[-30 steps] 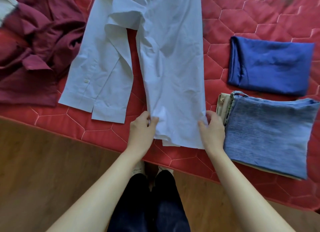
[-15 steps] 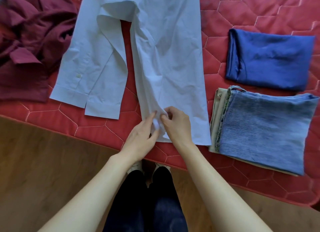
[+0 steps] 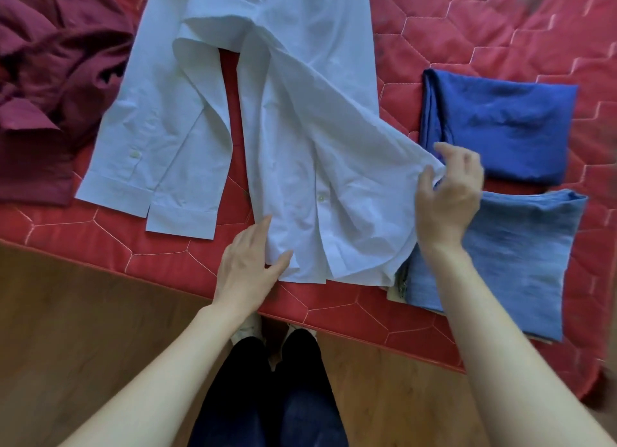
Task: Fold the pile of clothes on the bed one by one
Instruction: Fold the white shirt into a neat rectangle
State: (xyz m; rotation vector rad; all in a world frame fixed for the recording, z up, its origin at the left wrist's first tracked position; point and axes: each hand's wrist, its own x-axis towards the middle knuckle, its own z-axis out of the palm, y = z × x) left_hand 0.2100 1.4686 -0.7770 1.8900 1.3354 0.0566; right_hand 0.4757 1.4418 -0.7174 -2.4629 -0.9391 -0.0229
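A white long-sleeved shirt [image 3: 300, 119] lies lengthwise on the red quilted bed [image 3: 450, 39], its two sleeves [image 3: 150, 153] stretched out to the left. My right hand [image 3: 447, 193] pinches the shirt's front panel edge and holds it lifted out to the right. My left hand [image 3: 247, 266] holds the bottom hem corner near the bed's front edge, thumb on top of the cloth. A rumpled maroon garment [image 3: 50, 89] lies at the far left.
A folded dark blue garment [image 3: 500, 123] sits at the right, and a folded light blue denim piece [image 3: 494, 259] lies on a beige one nearer the bed edge. Wooden floor [image 3: 83, 330] and my dark trousers show below.
My right hand moved from the hem's middle out to the right, carrying the shirt's front panel open over the folded clothes. My left hand stayed at the hem corner.
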